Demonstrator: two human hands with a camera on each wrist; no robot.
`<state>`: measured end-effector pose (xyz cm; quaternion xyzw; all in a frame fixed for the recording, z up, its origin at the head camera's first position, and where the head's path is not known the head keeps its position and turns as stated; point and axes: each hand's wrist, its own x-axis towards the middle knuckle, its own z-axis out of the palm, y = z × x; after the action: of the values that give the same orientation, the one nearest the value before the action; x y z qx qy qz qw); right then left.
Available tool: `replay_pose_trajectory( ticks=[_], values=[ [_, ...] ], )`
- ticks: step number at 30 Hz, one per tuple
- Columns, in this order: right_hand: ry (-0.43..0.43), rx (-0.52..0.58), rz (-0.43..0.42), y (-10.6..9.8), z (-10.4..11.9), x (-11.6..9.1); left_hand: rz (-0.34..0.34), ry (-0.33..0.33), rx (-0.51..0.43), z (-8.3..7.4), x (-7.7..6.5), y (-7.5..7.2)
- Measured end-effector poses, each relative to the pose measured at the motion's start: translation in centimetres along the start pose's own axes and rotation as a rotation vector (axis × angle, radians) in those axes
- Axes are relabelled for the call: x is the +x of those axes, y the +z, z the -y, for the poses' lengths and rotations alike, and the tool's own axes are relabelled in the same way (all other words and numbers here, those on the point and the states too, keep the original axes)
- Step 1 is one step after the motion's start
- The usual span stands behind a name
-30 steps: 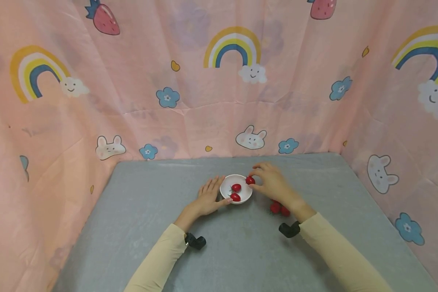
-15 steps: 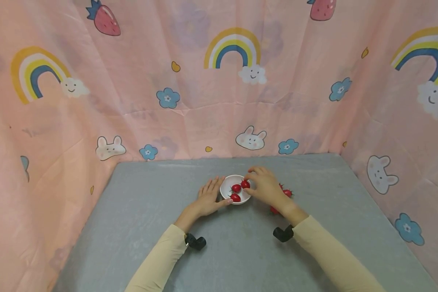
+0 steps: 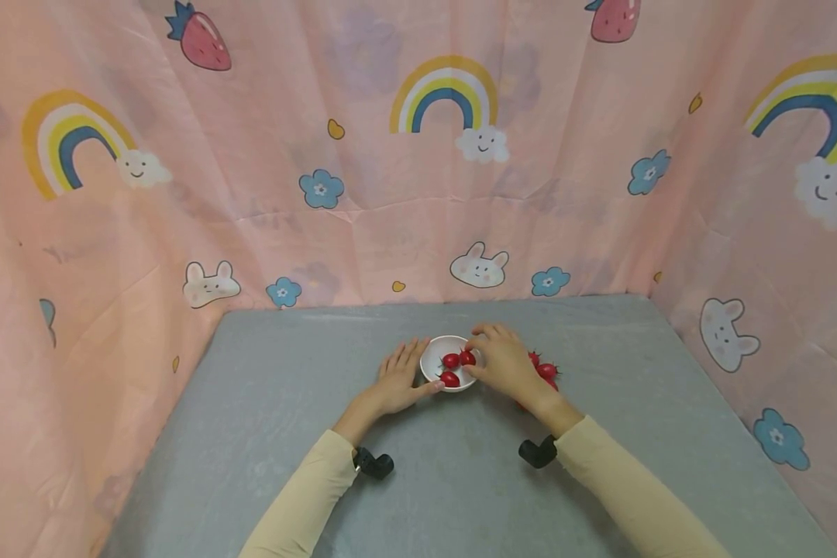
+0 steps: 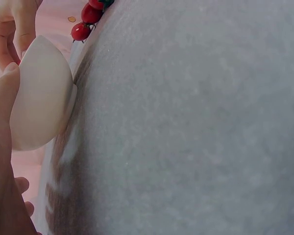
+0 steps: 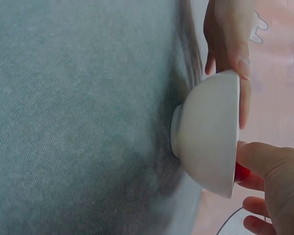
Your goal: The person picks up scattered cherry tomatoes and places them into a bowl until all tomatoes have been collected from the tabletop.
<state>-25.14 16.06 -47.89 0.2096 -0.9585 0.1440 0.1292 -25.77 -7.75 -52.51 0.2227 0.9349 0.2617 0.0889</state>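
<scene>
A white bowl (image 3: 434, 372) stands upright on the table, with two red cherry tomatoes lying inside, one (image 3: 450, 361) in the middle and another (image 3: 449, 379) by the near rim. My left hand (image 3: 397, 385) rests against the bowl's left side, fingers straight, its thumb on the near rim. At the right rim my right hand (image 3: 505, 364) pinches a third cherry tomato (image 3: 467, 357) between thumb and fingers, low in the bowl. In the right wrist view, only part of this tomato (image 5: 242, 173) shows past the rim. The right hand partly hides several more tomatoes (image 3: 547, 371) beside it.
The grey table (image 3: 418, 480) spreads out around the bowl. Behind and at both sides hangs a pink printed curtain (image 3: 265, 240). A black wrist camera (image 3: 375, 463) sits on the left wrist, another camera (image 3: 538, 452) on the right.
My right hand has moved left and down from the bowl's right rim, carrying the pinched cherry tomato inside, beside the other two. More loose tomatoes show right of the hand. The left hand keeps still.
</scene>
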Motion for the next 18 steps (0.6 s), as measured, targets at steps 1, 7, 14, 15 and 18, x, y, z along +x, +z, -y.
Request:
replay_pose_trajectory(
  ticks=[1, 7, 14, 15, 18],
  values=[
    [0.000, -0.002, -0.002, 0.02, 0.02, -0.03, 0.000, 0.001, 0.000, 0.05, 0.02, 0.04],
    [0.007, 0.003, -0.005, 0.14, 0.15, -0.21, 0.002, -0.001, 0.001, 0.15, 0.07, 0.16],
    [0.024, 0.016, 0.005, 0.21, 0.36, -0.41, 0.007, -0.008, 0.004, -0.23, -0.17, -0.13],
    [0.025, 0.017, 0.006, 0.22, 0.36, -0.40, 0.008, -0.010, 0.006, -0.27, -0.18, -0.15],
    [0.025, 0.021, 0.003, 0.21, 0.31, -0.37, 0.015, -0.016, 0.008, -0.31, -0.18, -0.20]
  ],
)
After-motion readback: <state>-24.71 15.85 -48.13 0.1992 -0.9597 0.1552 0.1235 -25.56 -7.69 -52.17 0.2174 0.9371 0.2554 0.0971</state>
